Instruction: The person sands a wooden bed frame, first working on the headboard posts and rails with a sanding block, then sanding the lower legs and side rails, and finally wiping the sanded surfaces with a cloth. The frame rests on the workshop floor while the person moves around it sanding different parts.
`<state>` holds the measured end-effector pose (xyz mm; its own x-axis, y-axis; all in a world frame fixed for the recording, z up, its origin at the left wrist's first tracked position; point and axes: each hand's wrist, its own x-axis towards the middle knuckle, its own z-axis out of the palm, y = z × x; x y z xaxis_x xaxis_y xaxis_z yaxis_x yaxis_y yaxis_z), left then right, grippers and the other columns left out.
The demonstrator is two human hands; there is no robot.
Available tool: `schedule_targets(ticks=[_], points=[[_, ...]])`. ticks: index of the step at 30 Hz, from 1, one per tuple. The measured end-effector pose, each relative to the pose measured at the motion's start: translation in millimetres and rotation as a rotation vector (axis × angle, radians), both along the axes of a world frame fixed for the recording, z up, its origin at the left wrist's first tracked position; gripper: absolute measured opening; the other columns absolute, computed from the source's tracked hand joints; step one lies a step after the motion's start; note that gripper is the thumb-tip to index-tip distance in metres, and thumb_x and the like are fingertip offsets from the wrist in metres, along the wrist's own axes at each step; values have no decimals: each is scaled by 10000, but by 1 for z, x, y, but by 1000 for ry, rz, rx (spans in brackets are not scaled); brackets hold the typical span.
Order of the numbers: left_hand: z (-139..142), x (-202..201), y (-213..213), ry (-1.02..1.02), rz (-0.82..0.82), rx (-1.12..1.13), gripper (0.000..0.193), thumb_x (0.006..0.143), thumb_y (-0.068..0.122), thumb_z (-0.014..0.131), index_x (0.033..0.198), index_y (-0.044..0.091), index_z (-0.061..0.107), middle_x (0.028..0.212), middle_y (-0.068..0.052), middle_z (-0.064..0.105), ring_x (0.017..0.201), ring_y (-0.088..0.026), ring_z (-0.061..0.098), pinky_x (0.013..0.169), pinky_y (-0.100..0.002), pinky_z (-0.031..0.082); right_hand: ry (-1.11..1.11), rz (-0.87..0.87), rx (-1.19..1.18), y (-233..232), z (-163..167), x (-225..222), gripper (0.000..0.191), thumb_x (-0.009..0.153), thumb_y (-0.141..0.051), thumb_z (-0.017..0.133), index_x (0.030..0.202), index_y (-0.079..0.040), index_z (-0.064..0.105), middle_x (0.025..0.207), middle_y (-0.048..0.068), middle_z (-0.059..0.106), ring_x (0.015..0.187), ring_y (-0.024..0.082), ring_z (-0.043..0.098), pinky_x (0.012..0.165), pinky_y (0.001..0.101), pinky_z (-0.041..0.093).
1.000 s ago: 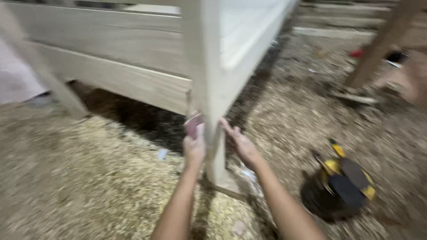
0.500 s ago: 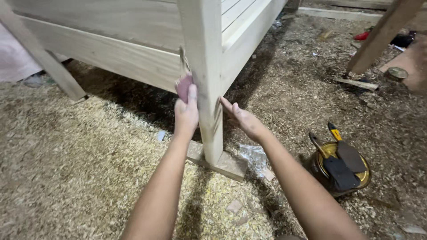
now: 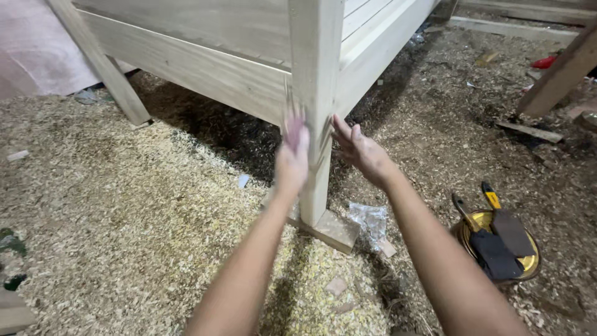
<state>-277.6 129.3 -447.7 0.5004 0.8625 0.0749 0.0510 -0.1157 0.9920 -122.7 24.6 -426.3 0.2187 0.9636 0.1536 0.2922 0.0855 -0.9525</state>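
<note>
Head view looks down our two bare arms to a pale wooden leg post (image 3: 316, 112) of a big unfinished frame. Our left hand (image 3: 292, 152) is pressed against the post's left face, blurred with motion, and something pinkish-red shows at its fingertips — too smeared for us to say what it is, or whether the fingers are clamped on it. Our right hand (image 3: 364, 152) is spread open, fingers fanned wide, its fingertips touching the post's right edge; it holds nothing.

We see the post standing upright on a small flat wooden block (image 3: 329, 229), which lies on the floor. A broad side rail (image 3: 193, 71) runs off to the left from the post, and a second rail with slats goes back on the right. A slanted brace (image 3: 99, 62) leans under the frame at far left.

Sawdust and wood shavings (image 3: 124, 218) cover the floor all round. Just right of the block lies a crumpled clear plastic bag (image 3: 370, 219). Farther right — well apart from our hands — sits a round yellow tin (image 3: 497, 246) with two scrapers laid across it, one with a yellow handle (image 3: 491, 198).
</note>
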Motion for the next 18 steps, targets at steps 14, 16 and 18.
schedule_targets(ticks=[14,16,18], points=[[-31,19,-27,-304,114,493,452,1112,279,328,1557,203,317,1740,-103,50,1041,-35,659,454,-140,518,207,-107,77,19,-45,-30,814,903,-719,154,1608,-313,163,1717,-76,-64,1567,267,-9,1207,510,280],[-42,14,-41,-278,39,235,460,1116,210,372,1565,298,417,1756,6,72,862,-51,673,535,-112,542,188,-100,92,20,-52,-30,812,896,-702,166,1605,-308,132,1710,-81,-100,1564,253,-41,1195,521,260],[-50,14,-44,-141,108,70,498,1082,234,355,1559,366,302,1748,64,79,738,-176,671,473,-142,494,-73,-160,114,21,-57,-29,780,985,-700,95,1644,-284,145,1741,-49,-37,1600,268,26,1277,485,177]])
